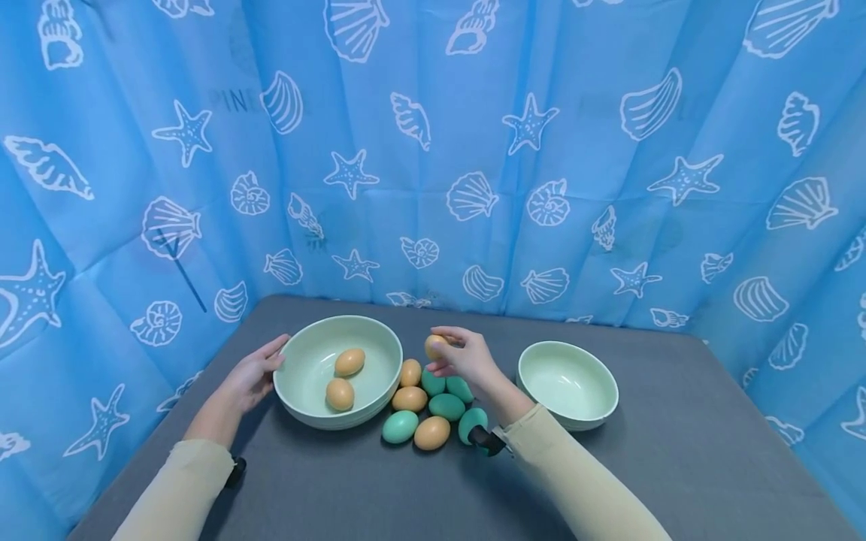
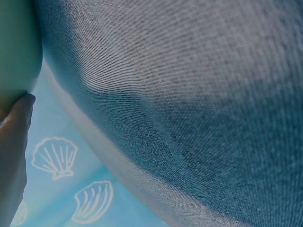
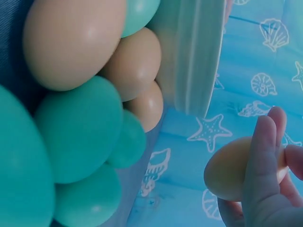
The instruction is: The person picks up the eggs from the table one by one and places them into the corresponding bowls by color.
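My right hand (image 1: 467, 359) pinches a brown egg (image 3: 229, 168) between thumb and fingers, above the far side of a loose pile. In that pile lie brown eggs (image 1: 431, 433) and green eggs (image 1: 446, 406), one light green egg (image 1: 400, 426) among them. Left of the pile stands a large pale green bowl (image 1: 298, 406) with two brown eggs (image 1: 349, 362) inside. At this bowl's left rim is my left hand (image 1: 252, 376), its fairly straight fingers touching the edge. The left wrist view catches one finger (image 2: 21, 111) against the bowl's outer wall.
A smaller pale green bowl (image 1: 568, 383) stands to the right, beyond my right forearm. Grey cloth (image 1: 325, 488) covers the table. Behind and along the sides hangs a blue curtain (image 1: 433, 165) with white shells and starfish.
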Demonstrator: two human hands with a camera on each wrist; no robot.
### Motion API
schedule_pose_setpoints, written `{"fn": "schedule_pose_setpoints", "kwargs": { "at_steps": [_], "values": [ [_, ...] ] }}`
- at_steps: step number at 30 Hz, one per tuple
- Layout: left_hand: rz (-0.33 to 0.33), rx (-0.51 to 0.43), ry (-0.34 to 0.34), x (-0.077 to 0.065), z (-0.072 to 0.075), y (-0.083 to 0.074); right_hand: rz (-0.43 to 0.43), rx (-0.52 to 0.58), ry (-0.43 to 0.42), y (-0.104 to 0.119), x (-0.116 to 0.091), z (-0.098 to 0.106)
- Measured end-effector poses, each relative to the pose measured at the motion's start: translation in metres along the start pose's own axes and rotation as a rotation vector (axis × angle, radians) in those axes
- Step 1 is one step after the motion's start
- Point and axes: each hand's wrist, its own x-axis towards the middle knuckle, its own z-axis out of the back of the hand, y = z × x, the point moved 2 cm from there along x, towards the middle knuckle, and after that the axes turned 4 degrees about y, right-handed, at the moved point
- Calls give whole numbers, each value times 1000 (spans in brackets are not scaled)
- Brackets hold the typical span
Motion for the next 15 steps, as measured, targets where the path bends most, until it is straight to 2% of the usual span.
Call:
{"fn": "schedule_pose_setpoints", "kwargs": {
  "at_steps": [15],
  "values": [
    [-6, 19, -12, 0, 0, 0, -26, 35, 181, 13, 15, -28]
  ]
}}
